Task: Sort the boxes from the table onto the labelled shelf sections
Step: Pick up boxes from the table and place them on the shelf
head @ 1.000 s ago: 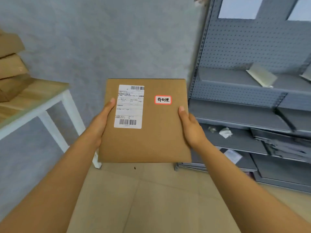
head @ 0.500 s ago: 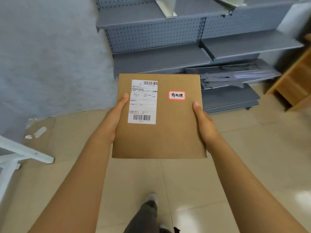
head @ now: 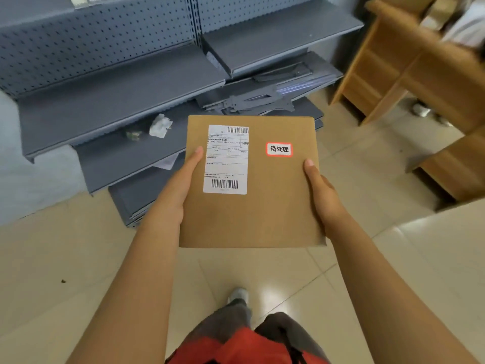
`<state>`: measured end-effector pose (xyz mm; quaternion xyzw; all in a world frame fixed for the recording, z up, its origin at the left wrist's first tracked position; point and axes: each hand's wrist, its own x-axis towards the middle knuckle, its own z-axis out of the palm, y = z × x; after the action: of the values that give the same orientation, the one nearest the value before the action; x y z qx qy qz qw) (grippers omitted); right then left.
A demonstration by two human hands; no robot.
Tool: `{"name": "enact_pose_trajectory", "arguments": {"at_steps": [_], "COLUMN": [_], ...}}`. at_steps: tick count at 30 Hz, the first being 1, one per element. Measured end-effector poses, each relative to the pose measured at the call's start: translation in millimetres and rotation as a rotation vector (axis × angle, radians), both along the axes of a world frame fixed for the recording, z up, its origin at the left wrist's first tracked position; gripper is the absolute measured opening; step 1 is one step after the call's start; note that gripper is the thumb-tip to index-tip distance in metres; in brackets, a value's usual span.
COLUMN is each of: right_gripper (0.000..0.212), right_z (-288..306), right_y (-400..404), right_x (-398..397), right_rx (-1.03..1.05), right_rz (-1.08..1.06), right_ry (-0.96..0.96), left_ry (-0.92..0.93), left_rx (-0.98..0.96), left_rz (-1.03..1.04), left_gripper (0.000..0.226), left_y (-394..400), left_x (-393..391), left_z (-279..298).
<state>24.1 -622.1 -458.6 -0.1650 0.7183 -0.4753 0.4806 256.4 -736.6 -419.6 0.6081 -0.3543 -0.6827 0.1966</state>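
A flat brown cardboard box (head: 265,214) is held level in front of me, over the tiled floor. It carries a white shipping label with barcodes and a small red-edged sticker with handwritten characters. My left hand (head: 181,185) grips its left edge, thumb on top. My right hand (head: 322,193) grips its right edge the same way. Beyond the box stands the grey metal shelf unit (head: 110,95) with pegboard backing; its lower boards hold nothing but scraps. No section labels can be read here.
Crumpled paper (head: 160,126) lies on a low shelf board. Loose grey metal brackets (head: 252,101) are piled on the bottom right board. A wooden rack (head: 409,64) stands at the right. My legs and one shoe (head: 237,295) show below, on the tiled floor.
My view has swung right and down, away from the table, which has left the frame. The shelf is closer and the wooden rack is larger at the right. Both hands keep the same hold.
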Motion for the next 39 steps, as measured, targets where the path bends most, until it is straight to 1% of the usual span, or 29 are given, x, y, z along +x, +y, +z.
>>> {"name": "enact_pose_trajectory", "arguments": {"at_steps": [6,10,12,15,17,22,26,29,31,33,36,37,39], "right_gripper": [0.104,0.089,0.082,0.082,0.072,0.054,0.056,0.051,0.053,0.051,0.064,0.063,0.054], "right_z": [-6.1,-10.0,-9.2,-2.4,2.5,15.2,20.8,24.9,26.6,32.9,44.2,47.4,53.4], "right_y": [-11.6,-32.0,-47.1,-72.2,-88.4,-128.8,-171.2,-210.2,-237.1,-263.9,-299.9,-311.5,-331.2], "right_x": [-104.6,-180.8,-220.5,-276.3,-308.8,-370.0,-408.3,-433.3,-448.8,-462.2,-485.3,-493.8,-509.0], "right_rx": [0.039,0.011,-0.008,-0.001,-0.011,-0.001,0.002,-0.003,-0.006,-0.018,-0.04,-0.058,-0.089], "right_rz": [-0.084,-0.054,-0.014,0.083,0.128,0.188,0.229,0.238,0.263,0.28,0.318,0.326,0.343], "right_ry": [-0.005,-0.016,-0.017,-0.012,0.001,-0.013,0.001,0.05,0.074,0.086,0.095,0.103,0.118], "left_ry": [-0.014,-0.01,-0.001,0.003,0.011,0.021,0.048,0.092,0.126,0.139,0.162,0.163,0.158], "left_rx": [-0.036,-0.034,-0.035,-0.037,-0.04,-0.049,-0.078,-0.098,-0.109,-0.127,-0.155,-0.168,-0.201], "left_rz": [-0.121,-0.115,-0.057,0.046,0.097,0.18,0.223,0.243,0.261,0.277,0.286,0.286,0.308], "left_gripper": [0.051,0.052,0.049,0.046,0.046,0.048,0.047,0.044,0.041,0.039,0.039,0.038,0.035], "left_y": [-38.1,-56.2,-62.4,-67.3,-71.2,-88.0,-115.2,-142.5,-163.5,-185.9,-213.8,-222.3,-236.6], "left_x": [-117.1,-192.1,-226.9,-273.4,-301.3,-354.2,-388.0,-413.4,-427.4,-438.9,-458.6,-466.5,-481.6], "left_z": [6.9,4.3,5.0,8.7,11.1,18.6,25.2,28.3,29.4,32.8,39.8,43.5,50.4]}}
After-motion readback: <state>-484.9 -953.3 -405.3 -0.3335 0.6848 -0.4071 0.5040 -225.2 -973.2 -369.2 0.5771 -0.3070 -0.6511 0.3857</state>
